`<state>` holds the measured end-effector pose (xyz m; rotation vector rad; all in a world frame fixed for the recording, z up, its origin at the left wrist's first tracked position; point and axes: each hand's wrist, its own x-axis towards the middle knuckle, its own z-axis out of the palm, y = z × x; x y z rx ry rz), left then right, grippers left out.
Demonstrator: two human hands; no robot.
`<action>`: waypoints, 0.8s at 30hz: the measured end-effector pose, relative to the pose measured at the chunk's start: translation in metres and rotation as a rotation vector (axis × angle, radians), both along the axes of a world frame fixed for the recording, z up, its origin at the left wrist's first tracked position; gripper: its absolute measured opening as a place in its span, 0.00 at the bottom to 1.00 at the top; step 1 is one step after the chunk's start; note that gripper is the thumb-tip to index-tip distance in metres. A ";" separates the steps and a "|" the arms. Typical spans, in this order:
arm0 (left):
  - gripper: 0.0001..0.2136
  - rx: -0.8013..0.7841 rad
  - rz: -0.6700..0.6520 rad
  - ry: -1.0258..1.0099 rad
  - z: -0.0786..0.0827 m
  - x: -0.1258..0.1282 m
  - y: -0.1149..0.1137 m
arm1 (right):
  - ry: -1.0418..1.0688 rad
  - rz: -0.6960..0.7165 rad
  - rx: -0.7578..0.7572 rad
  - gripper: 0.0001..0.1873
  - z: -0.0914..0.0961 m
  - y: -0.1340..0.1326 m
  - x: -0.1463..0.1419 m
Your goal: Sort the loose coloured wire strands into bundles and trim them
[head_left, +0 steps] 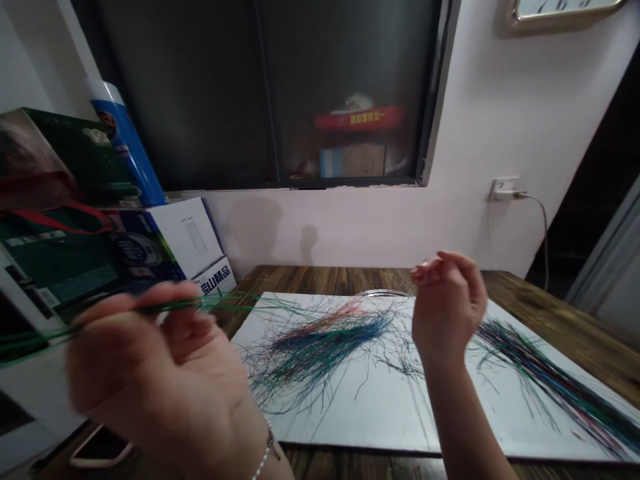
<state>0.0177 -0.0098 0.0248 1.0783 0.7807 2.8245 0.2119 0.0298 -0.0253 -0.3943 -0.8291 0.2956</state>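
Close to the camera on the left, my left hand (165,380) is closed on a thin bunch of green wires (173,305), pinched between thumb and fingers. The loose strands run out to both sides of it. My right hand (447,310) is raised over the white board (370,417) with its fingers curled in; whatever they hold, if anything, is hidden. Between the hands, a tangled heap of blue, green and reddish wires (325,347) lies on the board. Right of my right wrist is a longer bundle of mixed-colour wires (555,383).
Beneath the board is a dark wooden table (520,300). Boxes (187,237) and a blue canister (127,143) stand at the left. Below my left hand lies a phone-like object (103,445). A cable is plugged into the wall socket (504,189) at the right.
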 end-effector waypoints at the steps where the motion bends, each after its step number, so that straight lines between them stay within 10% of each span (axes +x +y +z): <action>1: 0.05 0.061 -0.109 0.001 0.000 0.007 0.003 | -0.027 -0.011 0.015 0.10 0.005 -0.009 0.001; 10: 0.02 -0.215 -0.710 0.356 -0.014 0.024 0.026 | -0.669 0.713 -0.267 0.19 0.014 -0.039 -0.019; 16: 0.03 -0.311 -0.775 0.383 -0.016 0.029 0.038 | -0.601 0.954 -0.334 0.05 0.006 -0.022 -0.029; 24: 0.02 -0.319 -0.841 0.342 -0.019 0.034 0.045 | -0.473 1.052 -0.423 0.11 0.005 -0.016 -0.021</action>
